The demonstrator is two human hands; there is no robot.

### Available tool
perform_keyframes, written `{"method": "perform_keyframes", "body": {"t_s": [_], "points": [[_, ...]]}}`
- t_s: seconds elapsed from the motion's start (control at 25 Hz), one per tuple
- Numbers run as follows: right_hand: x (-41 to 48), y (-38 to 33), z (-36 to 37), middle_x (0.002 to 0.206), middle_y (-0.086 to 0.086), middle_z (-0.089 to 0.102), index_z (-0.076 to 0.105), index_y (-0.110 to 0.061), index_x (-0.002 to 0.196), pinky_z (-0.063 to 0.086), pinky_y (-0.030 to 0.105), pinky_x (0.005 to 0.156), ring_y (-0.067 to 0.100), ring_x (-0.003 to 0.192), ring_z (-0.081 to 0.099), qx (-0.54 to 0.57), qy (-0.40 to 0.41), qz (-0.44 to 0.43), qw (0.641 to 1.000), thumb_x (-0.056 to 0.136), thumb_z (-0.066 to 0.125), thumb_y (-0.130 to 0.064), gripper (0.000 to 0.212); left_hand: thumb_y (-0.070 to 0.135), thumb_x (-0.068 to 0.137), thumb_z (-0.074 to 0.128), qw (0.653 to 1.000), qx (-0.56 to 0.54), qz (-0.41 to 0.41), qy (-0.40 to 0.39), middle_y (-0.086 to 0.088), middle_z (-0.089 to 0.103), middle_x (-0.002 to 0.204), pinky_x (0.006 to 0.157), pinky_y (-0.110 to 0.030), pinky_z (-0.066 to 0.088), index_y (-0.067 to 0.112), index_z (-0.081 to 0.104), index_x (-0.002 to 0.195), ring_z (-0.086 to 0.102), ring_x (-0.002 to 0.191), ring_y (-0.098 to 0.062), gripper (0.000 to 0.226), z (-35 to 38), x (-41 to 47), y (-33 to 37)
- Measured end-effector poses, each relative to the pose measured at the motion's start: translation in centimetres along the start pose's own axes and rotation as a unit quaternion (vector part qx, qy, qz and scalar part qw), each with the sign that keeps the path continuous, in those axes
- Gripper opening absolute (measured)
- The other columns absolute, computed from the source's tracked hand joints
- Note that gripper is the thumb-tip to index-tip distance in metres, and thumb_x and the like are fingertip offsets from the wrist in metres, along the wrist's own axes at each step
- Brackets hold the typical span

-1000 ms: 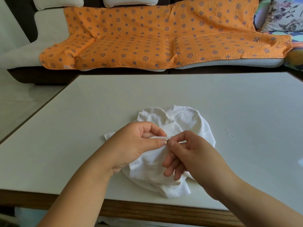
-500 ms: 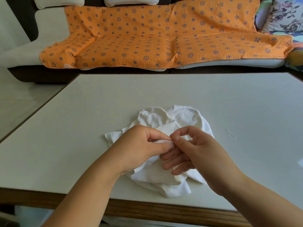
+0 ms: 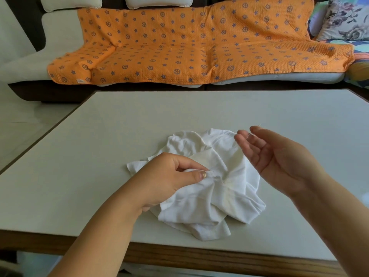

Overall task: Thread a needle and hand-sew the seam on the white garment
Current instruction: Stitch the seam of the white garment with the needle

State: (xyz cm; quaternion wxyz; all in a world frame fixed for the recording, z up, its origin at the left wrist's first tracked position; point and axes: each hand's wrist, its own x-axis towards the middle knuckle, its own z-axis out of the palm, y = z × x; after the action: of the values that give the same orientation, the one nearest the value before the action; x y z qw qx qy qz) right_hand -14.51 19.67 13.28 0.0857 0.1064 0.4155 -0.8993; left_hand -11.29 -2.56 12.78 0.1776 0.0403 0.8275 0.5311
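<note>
Right hand (image 3: 279,156) just swung away from the seam (image 3: 215,175), pinching the thin silver needle (image 3: 259,125) — stitch pulled through, I'd guess — while the left hand (image 3: 169,180) keeps gripping the crumpled white garment (image 3: 229,202) on the pale counter (image 3: 99,156).

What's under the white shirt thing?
The table, showing all around the white garment. The left hand pinches a fold on top. Anything else beneath is covered.

Bright soft daylight, faint shadows, sharp focus; wide-angle bowing at edges.
</note>
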Motion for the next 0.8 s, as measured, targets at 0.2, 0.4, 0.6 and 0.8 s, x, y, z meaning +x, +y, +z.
{"method": "perform_keyframes", "body": {"t_s": [0.2,0.4,0.6,0.8], "points": [[1.7,-0.7,-1.5,0.084,0.019,0.071,0.053,-0.007,0.092,0.059,0.037,0.084,0.035,0.096,0.072,-0.035,0.032,-0.106,0.993,0.1,0.047,-0.006,0.01,0.023,0.088,0.069,0.999,-0.033,-0.011,-0.023,0.016,0.076,0.099,0.097,-0.019,0.046,0.026,0.077,0.101,0.066,0.101,0.005,0.015,-0.3,0.0,0.1],[2.8,-0.3,-2.5,0.088,0.004,0.075,0.056,-0.02,0.091,0.053,0.035,0.096,0.017,0.095,0.071,-0.278,0.141,-0.227,0.923,0.099,0.052,-0.017,0.01,0.023,0.088,0.069,0.999,-0.037,-0.016,-0.033,0.014,0.076,0.1,0.091,-0.012,0.046,0.024,0.077,0.1,0.066,0.101,0.006,0.015,-0.5,-0.1,0.0],[3.6,0.1,-3.4,0.088,-0.012,0.073,0.053,-0.033,0.086,0.049,0.034,0.082,0.013,0.099,0.067,-0.422,0.178,-0.276,0.845,0.099,0.05,-0.027,0.014,0.023,0.087,0.07,0.998,-0.036,-0.019,-0.042,0.012,0.076,0.101,0.097,-0.015,0.042,0.023,0.077,0.101,0.065,0.104,0.006,0.016,-0.9,-0.2,-0.1],[2.7,0.7,-2.4,0.082,-0.008,0.072,0.055,-0.028,0.089,0.053,0.034,0.084,0.017,0.09,0.07,-0.425,0.161,-0.269,0.849,0.099,0.052,-0.022,0.012,0.024,0.087,0.07,0.998,-0.035,-0.024,-0.04,0.013,0.076,0.102,0.1,-0.017,0.04,0.024,0.077,0.101,0.063,0.106,0.007,0.016,-1.0,-0.2,-0.1]]}}
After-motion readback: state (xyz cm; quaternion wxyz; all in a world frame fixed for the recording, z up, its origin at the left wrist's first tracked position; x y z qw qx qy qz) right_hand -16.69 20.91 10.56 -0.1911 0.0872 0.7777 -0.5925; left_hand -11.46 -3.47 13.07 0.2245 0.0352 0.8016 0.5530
